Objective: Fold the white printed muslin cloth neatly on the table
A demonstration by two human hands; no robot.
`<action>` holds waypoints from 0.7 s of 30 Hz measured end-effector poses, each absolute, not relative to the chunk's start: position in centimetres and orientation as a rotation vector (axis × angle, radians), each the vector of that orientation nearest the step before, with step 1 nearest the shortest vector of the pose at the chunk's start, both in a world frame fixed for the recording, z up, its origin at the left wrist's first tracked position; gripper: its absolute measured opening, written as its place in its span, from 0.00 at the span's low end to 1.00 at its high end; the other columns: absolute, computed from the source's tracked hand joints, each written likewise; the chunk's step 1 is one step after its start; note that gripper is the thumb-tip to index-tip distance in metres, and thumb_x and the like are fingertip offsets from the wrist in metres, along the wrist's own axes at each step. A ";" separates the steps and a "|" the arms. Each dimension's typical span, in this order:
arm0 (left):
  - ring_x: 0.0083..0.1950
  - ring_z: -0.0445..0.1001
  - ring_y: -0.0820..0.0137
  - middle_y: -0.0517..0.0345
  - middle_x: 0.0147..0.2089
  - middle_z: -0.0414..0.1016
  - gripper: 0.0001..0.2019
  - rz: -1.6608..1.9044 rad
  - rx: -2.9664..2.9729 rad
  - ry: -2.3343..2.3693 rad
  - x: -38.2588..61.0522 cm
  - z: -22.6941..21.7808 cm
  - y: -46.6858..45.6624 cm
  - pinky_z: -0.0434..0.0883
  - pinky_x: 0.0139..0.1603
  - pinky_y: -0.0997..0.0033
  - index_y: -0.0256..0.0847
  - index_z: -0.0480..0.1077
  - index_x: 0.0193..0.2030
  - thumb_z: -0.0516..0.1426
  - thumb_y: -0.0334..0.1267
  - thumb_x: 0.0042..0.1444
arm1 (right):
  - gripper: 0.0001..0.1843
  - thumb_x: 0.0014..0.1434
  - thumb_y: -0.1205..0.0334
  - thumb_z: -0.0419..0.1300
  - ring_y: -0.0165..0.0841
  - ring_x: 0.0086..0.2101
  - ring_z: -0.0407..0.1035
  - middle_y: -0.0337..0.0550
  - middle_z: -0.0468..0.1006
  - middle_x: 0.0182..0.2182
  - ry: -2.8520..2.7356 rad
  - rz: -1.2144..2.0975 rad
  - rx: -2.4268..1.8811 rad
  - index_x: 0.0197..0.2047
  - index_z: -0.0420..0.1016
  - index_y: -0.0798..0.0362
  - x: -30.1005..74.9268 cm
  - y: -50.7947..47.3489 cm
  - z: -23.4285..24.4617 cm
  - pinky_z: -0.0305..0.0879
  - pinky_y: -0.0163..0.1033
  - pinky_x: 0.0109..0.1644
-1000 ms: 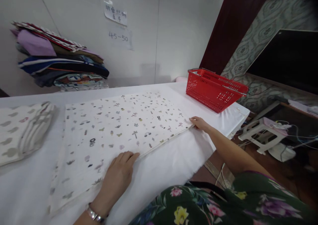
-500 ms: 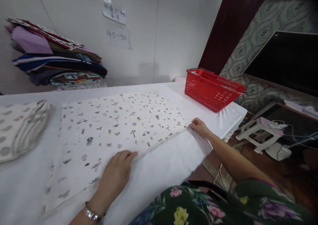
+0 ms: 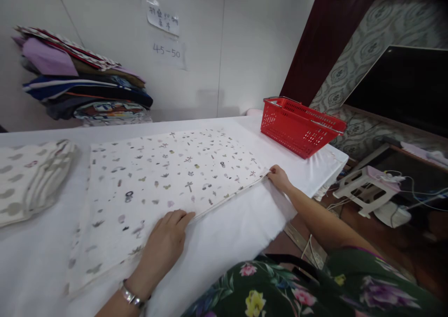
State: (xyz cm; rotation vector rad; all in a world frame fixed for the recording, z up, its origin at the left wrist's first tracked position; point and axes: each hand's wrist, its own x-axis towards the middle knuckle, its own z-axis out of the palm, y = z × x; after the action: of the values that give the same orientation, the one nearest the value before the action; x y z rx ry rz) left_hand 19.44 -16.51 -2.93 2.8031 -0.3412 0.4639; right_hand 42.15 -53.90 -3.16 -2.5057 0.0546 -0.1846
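Observation:
A white cloth (image 3: 150,177) printed with small plants, birds and other figures lies spread flat, with more than one layer showing along its near edge. My left hand (image 3: 170,237), with a metal bracelet at the wrist, is closed on the middle of that near edge; its fingertips are partly hidden. At the cloth's right near corner, my right hand (image 3: 279,179) pinches the edge between thumb and fingers. To the left lies a folded stack of cream cloth with grey spots (image 3: 31,182).
A red plastic basket (image 3: 297,129) with metal handles stands at the back right of the white-covered table (image 3: 241,228). Folded fabrics (image 3: 87,86) are piled at the back left, against the wall. Right of the table, a white stool (image 3: 367,189) and loose cables sit on the floor.
The view has shifted slightly, so things at the left appear a little further right. Both hands keep their places on the cloth's near edge.

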 end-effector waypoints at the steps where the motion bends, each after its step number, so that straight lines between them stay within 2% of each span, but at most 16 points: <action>1: 0.44 0.67 0.65 0.52 0.44 0.71 0.23 0.459 2.802 -0.344 19.4 -2.9 -16.5 0.68 0.45 0.63 0.39 0.69 0.50 0.45 0.22 0.50 | 0.06 0.47 0.61 0.56 0.32 0.30 0.65 0.37 0.71 0.26 0.054 -0.171 -2.510 0.31 0.65 0.51 42.2 -53.9 -3.1 0.56 0.34 0.30; 14: 0.44 0.67 0.65 0.51 0.44 0.71 0.23 0.476 2.804 -0.377 19.5 -3.2 -16.4 0.68 0.44 0.63 0.38 0.69 0.50 0.45 0.22 0.51 | 0.10 0.43 0.69 0.55 0.30 0.29 0.65 0.36 0.72 0.27 0.053 -0.075 -2.502 0.33 0.66 0.51 42.5 -53.9 -2.7 0.58 0.32 0.29; 21: 0.44 0.68 0.64 0.51 0.43 0.71 0.23 0.526 2.810 -0.395 19.5 -3.1 -16.4 0.69 0.42 0.64 0.38 0.70 0.50 0.47 0.21 0.48 | 0.11 0.42 0.69 0.55 0.30 0.29 0.65 0.37 0.72 0.27 0.018 -0.088 -2.498 0.33 0.67 0.52 42.4 -54.1 -2.6 0.58 0.32 0.30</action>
State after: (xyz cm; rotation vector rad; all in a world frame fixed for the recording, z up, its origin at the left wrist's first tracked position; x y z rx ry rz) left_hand 19.47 -16.38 -3.14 2.8100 -0.3952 0.5260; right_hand 42.45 -54.05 -2.57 -2.4984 0.0179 -0.0881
